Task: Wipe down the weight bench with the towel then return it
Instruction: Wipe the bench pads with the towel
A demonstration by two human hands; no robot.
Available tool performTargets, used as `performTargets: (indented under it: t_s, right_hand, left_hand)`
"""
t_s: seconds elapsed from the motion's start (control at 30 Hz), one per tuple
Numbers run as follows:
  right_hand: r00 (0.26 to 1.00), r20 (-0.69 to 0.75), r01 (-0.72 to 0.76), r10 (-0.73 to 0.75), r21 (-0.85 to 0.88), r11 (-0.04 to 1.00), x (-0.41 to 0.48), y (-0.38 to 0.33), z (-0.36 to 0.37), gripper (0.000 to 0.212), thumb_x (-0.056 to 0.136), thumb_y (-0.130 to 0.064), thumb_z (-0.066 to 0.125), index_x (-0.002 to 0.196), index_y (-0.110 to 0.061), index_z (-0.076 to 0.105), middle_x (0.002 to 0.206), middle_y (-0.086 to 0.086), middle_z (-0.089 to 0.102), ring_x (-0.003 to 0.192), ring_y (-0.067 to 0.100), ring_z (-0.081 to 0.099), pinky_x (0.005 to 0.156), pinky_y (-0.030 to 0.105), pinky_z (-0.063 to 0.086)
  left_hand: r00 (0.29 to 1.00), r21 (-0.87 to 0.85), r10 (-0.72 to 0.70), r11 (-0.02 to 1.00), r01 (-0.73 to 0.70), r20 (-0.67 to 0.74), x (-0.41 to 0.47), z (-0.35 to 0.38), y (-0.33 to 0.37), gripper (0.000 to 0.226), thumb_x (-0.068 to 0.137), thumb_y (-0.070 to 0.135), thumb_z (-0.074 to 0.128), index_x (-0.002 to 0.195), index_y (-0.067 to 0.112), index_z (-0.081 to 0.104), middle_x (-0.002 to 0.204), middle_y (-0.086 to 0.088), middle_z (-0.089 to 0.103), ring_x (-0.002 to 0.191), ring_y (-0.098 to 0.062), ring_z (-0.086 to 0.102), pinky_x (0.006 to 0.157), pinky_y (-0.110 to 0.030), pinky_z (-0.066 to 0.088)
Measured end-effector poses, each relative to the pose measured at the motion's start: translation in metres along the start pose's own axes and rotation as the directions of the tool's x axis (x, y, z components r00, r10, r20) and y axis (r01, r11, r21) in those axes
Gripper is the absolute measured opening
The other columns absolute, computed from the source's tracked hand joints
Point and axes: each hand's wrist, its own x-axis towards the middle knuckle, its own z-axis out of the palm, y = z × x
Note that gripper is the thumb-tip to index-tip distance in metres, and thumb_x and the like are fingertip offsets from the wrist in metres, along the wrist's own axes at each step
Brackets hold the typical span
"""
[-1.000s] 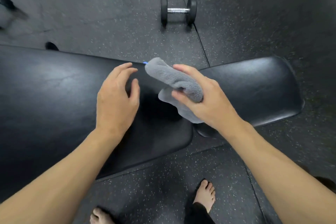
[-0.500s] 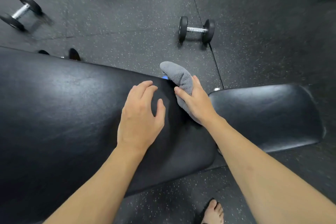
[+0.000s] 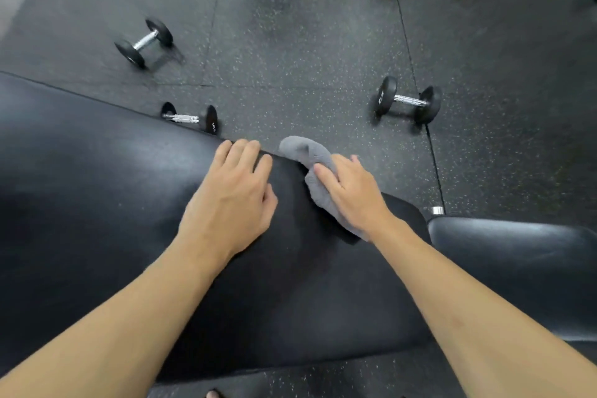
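The black padded weight bench (image 3: 97, 203) runs across the view, its long back pad on the left and its seat pad (image 3: 517, 262) on the right. My right hand (image 3: 352, 194) presses a bunched grey towel (image 3: 310, 158) onto the far right corner of the long pad. One end of the towel sticks out past the pad's far edge. My left hand (image 3: 235, 197) rests flat on the pad just left of the towel, fingers together at the far edge, holding nothing.
Three black dumbbells lie on the speckled rubber floor beyond the bench: one at the far left (image 3: 143, 42), one against the bench edge (image 3: 190, 118), one at the right (image 3: 408, 100). A metal bolt (image 3: 436, 210) shows in the gap between the pads.
The towel came down from the air onto the pad and both hands slid toward the far edge. My view has tilted up and shifted left, showing more floor and dumbbells.
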Motion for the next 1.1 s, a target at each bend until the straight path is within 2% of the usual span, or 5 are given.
performTargets:
  t_s: [0.17,0.4,0.6,0.77,1.1]
  right_hand:
    - [0.932,-0.035,-0.360,0.362,0.045,0.932,-0.014,0.071,-0.030,0.029,0.103,-0.041,0.047,0.083,-0.029,0.065,0.093,-0.005,0.071,0.100,0.027,0.067,0.080,0.036,0.043]
    - [0.959,-0.073,-0.274,0.275,0.021,0.961,-0.001,-0.029,0.003,0.025,0.101,-0.045,0.045,0.098,-0.027,0.061,0.101,0.000,0.072,0.099,0.027,0.062,0.084,0.043,0.043]
    - [0.998,-0.038,0.045,-0.041,0.106,0.993,0.014,-0.217,0.053,0.025,0.104,-0.035,0.050,0.108,-0.017,0.065,0.097,-0.002,0.071,0.092,0.012,0.058,0.076,0.016,0.038]
    - [0.923,-0.011,0.383,-0.385,0.135,0.914,0.031,-0.341,0.089,0.037,0.103,-0.032,0.049,0.138,-0.024,0.058,0.132,-0.008,0.066,0.120,0.012,0.057,0.099,0.028,0.041]
    - [0.978,0.014,-0.209,0.208,0.059,0.976,0.023,-0.245,0.049,0.023,0.102,-0.048,0.048,0.092,-0.041,0.068,0.101,-0.011,0.073,0.104,0.018,0.066,0.084,0.034,0.045]
  left_hand:
    - [1.000,-0.130,-0.002,0.992,0.000,-0.010,0.001,0.001,-0.005,0.028,0.089,0.020,0.039,0.096,0.004,0.060,0.109,-0.017,0.056,0.108,-0.037,0.053,0.113,-0.048,0.036]
    - [0.983,-0.563,-0.185,0.814,0.143,-0.018,-0.011,-0.026,-0.028,0.021,0.092,0.005,0.051,0.103,0.000,0.067,0.112,-0.008,0.060,0.110,-0.023,0.055,0.090,-0.027,0.044]
    - [0.970,-0.271,-0.210,0.947,0.171,-0.123,-0.056,-0.106,-0.159,0.021,0.083,0.005,0.060,0.100,-0.003,0.070,0.111,-0.019,0.065,0.106,-0.038,0.061,0.100,-0.045,0.049]
    - [0.968,0.052,-0.216,0.973,0.224,-0.130,-0.102,-0.146,-0.264,0.036,0.090,0.020,0.053,0.114,-0.003,0.067,0.124,-0.023,0.060,0.116,-0.042,0.057,0.110,-0.052,0.042]
    - [0.965,-0.022,-0.210,0.978,0.209,-0.156,-0.104,-0.141,-0.264,0.033,0.091,0.020,0.039,0.112,0.004,0.058,0.129,-0.021,0.056,0.129,-0.039,0.049,0.120,-0.050,0.030]
